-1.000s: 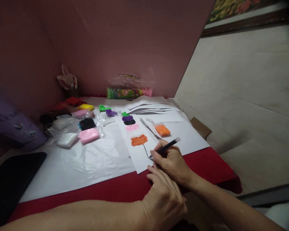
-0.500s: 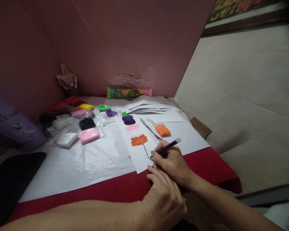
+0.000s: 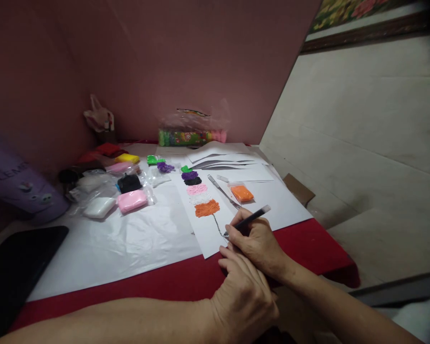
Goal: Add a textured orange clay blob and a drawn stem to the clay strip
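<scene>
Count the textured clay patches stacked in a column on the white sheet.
6, top to bottom: green, purple, black, pink, white, orange. None looks hidden.

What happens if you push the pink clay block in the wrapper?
The pink clay block would probably slide, not roll, since it lies flat and boxy. Its clear wrapper looks slick on the white plastic sheet. It seems soft, so a hard poke may dent it.

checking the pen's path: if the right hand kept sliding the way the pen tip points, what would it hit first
Probably the orange clay patch: the right hand aims the pen up the drawn line toward it, with only bare paper between. Depth is hard to judge.
</scene>
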Tool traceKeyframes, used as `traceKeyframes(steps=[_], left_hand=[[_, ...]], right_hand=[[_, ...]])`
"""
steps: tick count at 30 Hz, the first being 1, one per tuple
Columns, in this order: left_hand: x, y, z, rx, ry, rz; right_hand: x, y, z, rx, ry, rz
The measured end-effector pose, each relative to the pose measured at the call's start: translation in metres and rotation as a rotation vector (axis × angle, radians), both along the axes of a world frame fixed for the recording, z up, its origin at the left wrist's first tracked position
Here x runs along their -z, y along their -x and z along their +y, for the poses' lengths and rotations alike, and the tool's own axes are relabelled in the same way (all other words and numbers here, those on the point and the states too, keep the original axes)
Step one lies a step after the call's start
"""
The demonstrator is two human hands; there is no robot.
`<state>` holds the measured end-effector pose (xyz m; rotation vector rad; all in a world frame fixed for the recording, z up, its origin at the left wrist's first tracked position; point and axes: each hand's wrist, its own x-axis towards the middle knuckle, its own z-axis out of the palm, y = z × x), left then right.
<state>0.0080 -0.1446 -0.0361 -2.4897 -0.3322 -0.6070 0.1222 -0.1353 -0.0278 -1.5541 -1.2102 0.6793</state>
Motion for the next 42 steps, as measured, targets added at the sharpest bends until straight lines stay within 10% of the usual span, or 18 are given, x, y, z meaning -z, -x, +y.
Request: traceKeyframes(steps=[42], left_hand=[[0.0020,-0.0006,-0.0001,0.029,-0.016,-0.041]], right_hand=[[-0.0002,-0.0001,-0.0019,-0.018,0.010,0.037]])
